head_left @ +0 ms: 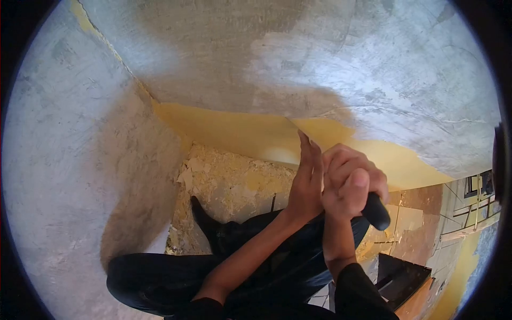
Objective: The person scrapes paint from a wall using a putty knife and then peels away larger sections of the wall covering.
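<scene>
Walls (330, 58) of grey plaster fill most of the view and meet in a corner at the left, and a band of yellow paint (234, 130) remains along their lower part. Below it, the floor (229, 184) is covered with pale flakes and chips of scraped paint. The person's legs in dark trousers (176, 277) are folded across the bottom of the view, with one dark shoe (205, 221) resting among the flakes. At the right edge some railings and a part of a building are visible, and a dark box-like object (402, 277) stands near the right knee (I cannot tell what it is).

The left hand (306, 181) is raised before the yellow band, its fingers straight and pressed together, pointing up; it lies flat against the tool or just beside it, and touches the right hand. The right hand (349, 181) is closed in a fist around a tool with a dark handle (376, 210), whose rounded end sticks out under the fist. The working end of the tool is hidden behind the two hands, close to the lower edge of the wall.
</scene>
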A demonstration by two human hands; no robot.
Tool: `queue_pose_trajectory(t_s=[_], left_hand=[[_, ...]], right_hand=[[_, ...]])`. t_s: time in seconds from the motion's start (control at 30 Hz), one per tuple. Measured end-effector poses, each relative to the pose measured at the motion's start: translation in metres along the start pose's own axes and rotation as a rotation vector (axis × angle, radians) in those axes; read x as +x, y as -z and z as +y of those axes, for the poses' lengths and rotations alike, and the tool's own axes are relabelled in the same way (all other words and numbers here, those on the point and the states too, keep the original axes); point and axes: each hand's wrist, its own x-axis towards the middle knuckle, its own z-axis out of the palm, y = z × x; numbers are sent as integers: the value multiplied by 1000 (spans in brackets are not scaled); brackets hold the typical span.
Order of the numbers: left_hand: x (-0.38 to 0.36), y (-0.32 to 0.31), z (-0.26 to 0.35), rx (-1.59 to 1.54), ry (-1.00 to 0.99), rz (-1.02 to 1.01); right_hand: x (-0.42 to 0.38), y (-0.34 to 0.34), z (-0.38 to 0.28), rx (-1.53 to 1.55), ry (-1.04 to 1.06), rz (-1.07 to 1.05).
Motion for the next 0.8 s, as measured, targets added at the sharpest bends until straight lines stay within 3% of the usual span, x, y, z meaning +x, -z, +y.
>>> queue_pose_trajectory(t_s=[0.1,0.27,0.4,0.5,0.6,0.63,0.67,0.73,0.8], left_hand=[[4,-3,-3,4,-17,-7],[7,-2,-5,8,-21,-2],[6,-2,-8,24,-15,-9],[6,-1,-6,6,-29,-7],[3,4,-8,18,-28,-16],[6,-2,-9,22,-22,-13],[5,-4,-7,20,-19,-12],[6,1,-7,11,-38,-12],[5,1,-8,19,-40,-23]], right_hand=[[-1,-6,-13,19,66,62],[-10,4,7,-155,-17,116],[-4,2,-5,73,102,2],[-6,8,13,-176,100,49],[-3,3,-14,108,75,-31],[-7,3,0,-521,193,42],[-9,0,3,-523,191,37],[-8,-8,7,-2,35,60],[-22,-1,5,-1,13,-3]])
